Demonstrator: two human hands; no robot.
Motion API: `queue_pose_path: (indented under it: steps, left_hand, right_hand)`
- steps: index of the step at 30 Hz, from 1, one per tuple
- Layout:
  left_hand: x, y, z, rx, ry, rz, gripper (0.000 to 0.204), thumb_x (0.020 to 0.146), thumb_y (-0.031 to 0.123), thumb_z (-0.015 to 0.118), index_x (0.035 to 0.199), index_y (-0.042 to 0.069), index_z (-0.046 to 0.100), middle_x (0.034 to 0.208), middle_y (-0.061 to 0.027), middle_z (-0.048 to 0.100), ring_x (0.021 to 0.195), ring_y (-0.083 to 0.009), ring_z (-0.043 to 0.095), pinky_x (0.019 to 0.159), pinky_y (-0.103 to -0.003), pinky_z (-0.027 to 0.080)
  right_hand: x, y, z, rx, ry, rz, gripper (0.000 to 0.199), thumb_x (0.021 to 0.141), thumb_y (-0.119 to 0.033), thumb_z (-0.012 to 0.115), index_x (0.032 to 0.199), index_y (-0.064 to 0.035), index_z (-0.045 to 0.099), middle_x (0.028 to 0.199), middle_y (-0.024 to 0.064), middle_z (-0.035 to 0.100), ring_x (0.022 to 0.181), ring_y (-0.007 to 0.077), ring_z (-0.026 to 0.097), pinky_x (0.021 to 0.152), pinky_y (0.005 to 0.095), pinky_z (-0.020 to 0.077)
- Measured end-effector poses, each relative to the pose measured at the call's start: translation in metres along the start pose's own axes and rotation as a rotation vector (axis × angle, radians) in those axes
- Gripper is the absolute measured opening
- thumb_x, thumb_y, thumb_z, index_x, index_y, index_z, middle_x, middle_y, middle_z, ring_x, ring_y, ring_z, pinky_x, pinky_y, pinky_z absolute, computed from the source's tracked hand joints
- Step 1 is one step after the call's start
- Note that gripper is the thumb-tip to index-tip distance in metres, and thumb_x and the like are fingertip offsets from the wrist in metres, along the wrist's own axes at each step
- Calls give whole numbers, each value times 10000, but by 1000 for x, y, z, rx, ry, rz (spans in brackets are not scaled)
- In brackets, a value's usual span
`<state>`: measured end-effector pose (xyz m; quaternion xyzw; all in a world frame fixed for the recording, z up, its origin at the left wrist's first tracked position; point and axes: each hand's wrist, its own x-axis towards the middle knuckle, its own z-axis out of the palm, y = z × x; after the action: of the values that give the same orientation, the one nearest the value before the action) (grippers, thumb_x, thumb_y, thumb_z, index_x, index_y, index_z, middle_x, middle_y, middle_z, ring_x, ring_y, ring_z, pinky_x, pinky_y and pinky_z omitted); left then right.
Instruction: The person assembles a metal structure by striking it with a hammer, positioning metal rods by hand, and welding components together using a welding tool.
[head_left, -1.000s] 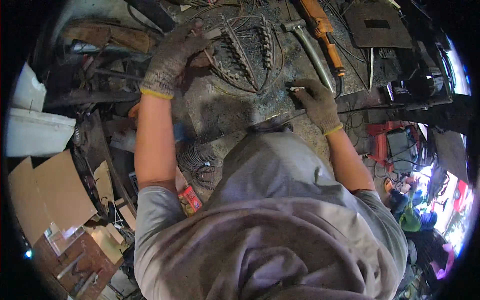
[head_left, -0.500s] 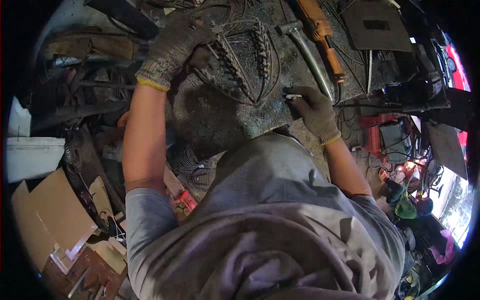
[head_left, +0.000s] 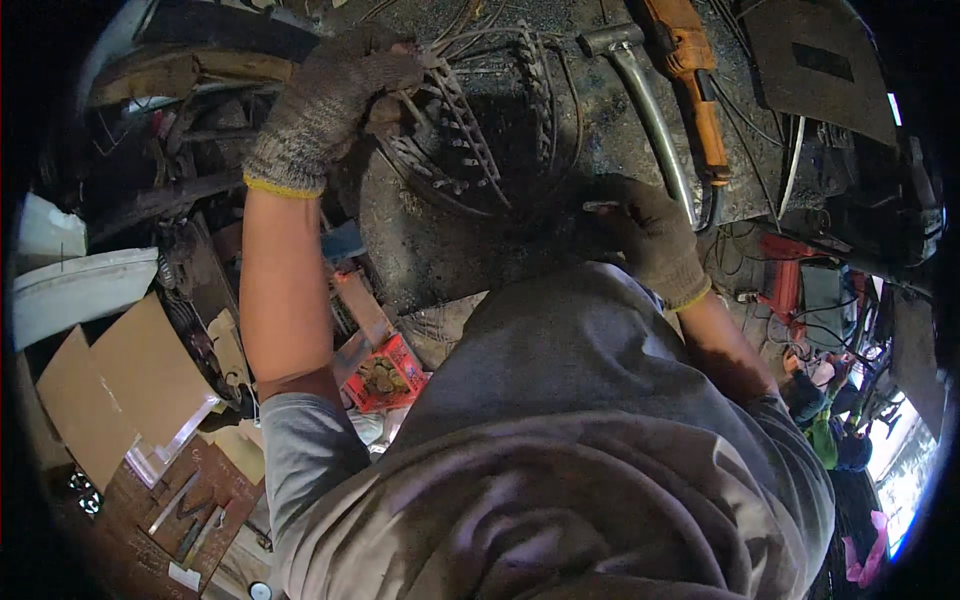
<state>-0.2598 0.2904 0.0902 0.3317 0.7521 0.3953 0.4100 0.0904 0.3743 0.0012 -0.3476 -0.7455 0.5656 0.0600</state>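
Observation:
My left hand (head_left: 335,105), in a grey knitted glove with a yellow cuff, closes on the left side of a dark metal frame (head_left: 466,125). Bent rods and ridged, twisted bars make up this frame, which lies on the dark metal workbench (head_left: 420,250). A brownish block (head_left: 383,115) shows beside the left fingers; what it belongs to cannot be made out. My right hand (head_left: 655,235), gloved alike, is at the bench's near edge, closed on a short pale stick (head_left: 601,206). Deep shadow hides the frame's near end and part of the right fingers.
A hammer with a tubular metal handle (head_left: 650,120) and an orange power tool (head_left: 690,80) with a cable lie right of the frame. Beyond them is a dark plate with a slot (head_left: 790,70). Cardboard (head_left: 150,380) and a red box (head_left: 385,375) are at lower left.
The whole view has shifted, so the bench tools appear farther right. Shadow now covers the frame's near end and the right hand. Both hands keep their grips.

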Motion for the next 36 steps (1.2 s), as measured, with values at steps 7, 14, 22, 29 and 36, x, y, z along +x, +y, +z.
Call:
queue_pose_path:
  steps: [7, 14, 22, 29, 36]
  left_hand:
    - [3, 7, 4, 100, -20, -6, 207, 933, 205, 703, 1072, 60, 652, 866, -24, 650, 636, -94, 573, 562, -272, 478]
    - [4, 4, 5, 62, 25, 48, 223, 956, 270, 687, 1028, 60, 663, 871, -32, 654, 684, -103, 595, 605, -282, 483]
    - [3, 3, 4, 281, 53, 94, 311, 970, 292, 688, 1131, 25, 691, 935, -29, 670, 738, -120, 629, 658, -305, 503]
    - [5, -10, -2, 303, 69, 196, 352, 958, 277, 701, 1229, 52, 692, 982, -7, 670, 813, -127, 628, 739, -319, 506]
    - [7, -11, -8, 417, 59, 179, 280, 957, 287, 687, 1118, 59, 707, 981, -26, 678, 917, -156, 632, 831, -323, 490]
  right_hand:
    - [4, -15, -3, -77, 91, -281, 255, 905, -135, 752, 1146, -58, 717, 1027, 138, 753, 948, 301, 742, 807, 393, 572]
    - [38, -55, -8, -111, 140, -460, 241, 916, -154, 751, 1150, -101, 741, 1004, 138, 750, 919, 309, 741, 775, 394, 578]
    - [65, -92, -2, -346, 145, -419, 216, 932, -186, 740, 1142, -140, 761, 1023, 115, 765, 875, 265, 755, 752, 367, 587]
    - [111, -85, -7, -312, 230, -711, 221, 953, -252, 692, 1144, -155, 747, 1020, 145, 750, 956, 341, 727, 828, 445, 581]
    - [109, -92, -4, -362, 245, -640, 223, 966, -293, 677, 1140, -177, 754, 1019, 143, 748, 961, 349, 720, 831, 449, 576]
